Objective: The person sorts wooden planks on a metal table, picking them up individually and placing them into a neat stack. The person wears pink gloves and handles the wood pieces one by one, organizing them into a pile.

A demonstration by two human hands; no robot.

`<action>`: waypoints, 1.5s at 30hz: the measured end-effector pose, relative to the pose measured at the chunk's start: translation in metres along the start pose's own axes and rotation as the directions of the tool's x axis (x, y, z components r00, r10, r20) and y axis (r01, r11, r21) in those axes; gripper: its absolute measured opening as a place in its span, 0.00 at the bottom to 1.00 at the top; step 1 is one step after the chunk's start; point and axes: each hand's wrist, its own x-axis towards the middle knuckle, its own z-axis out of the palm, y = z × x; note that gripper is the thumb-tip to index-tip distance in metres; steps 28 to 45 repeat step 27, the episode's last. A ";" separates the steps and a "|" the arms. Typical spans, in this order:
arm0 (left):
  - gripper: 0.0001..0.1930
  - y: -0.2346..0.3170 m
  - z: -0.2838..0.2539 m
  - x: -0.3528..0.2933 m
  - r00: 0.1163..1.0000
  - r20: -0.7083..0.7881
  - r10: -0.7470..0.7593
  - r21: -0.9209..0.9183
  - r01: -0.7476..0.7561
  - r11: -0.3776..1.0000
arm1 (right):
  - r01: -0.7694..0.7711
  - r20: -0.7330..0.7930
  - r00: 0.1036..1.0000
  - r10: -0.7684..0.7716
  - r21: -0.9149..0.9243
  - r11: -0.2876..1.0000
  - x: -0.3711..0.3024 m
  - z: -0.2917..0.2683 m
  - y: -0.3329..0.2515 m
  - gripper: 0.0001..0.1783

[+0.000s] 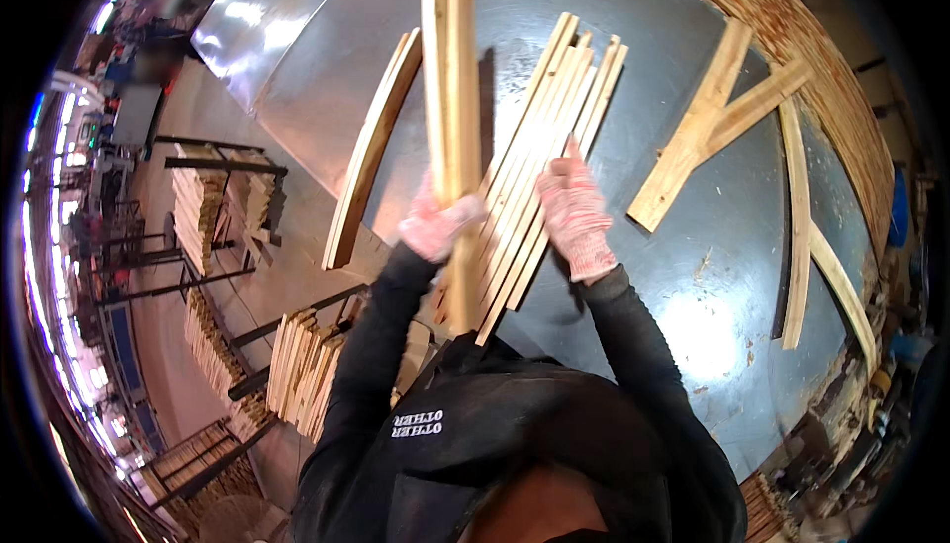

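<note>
My left hand (pixel 442 222), in a pink-and-white knit glove, is closed around a couple of long wooden strips (pixel 450 78). They are raised above the metal table and cast a shadow beside them. My right hand (pixel 576 212), gloved the same way, rests against the right side of a bundle of several pale wooden strips (pixel 544 147), its fingers stretched along the wood. That bundle lies slanted on the table in front of me. Left of my left hand, a pair of curved strips (pixel 371 152) lies at the table's edge.
The shiny metal table (pixel 663 276) holds crossing boards (pixel 708 128) at right and thin curved strips (pixel 795 226) farther right. A stack of long brown boards (pixel 821 88) borders the far right. Dark racks (pixel 257 380) with stacked wood (pixel 307 370) stand on the floor at left.
</note>
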 end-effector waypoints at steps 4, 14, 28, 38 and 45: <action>0.26 -0.043 0.021 0.027 0.988 -0.147 0.047 0.146 -0.025 0.989 | 0.221 0.292 0.935 -0.201 -0.037 0.975 -0.028 0.043 -0.021 0.64; 0.45 0.062 -0.048 0.075 0.704 0.405 0.583 0.868 -0.497 -0.002 | -0.389 0.660 0.751 -0.007 0.452 0.803 -0.002 -0.047 -0.033 0.48; 0.28 0.135 -0.102 0.076 0.780 0.470 -0.413 0.843 -0.535 -0.052 | -0.128 0.461 0.887 -0.018 0.283 0.950 0.079 -0.112 -0.122 0.38; 0.28 0.135 -0.102 0.076 0.780 0.470 -0.413 0.843 -0.535 -0.052 | -0.128 0.461 0.887 -0.018 0.283 0.950 0.079 -0.112 -0.122 0.38; 0.28 0.135 -0.102 0.076 0.780 0.470 -0.413 0.843 -0.535 -0.052 | -0.128 0.461 0.887 -0.018 0.283 0.950 0.079 -0.112 -0.122 0.38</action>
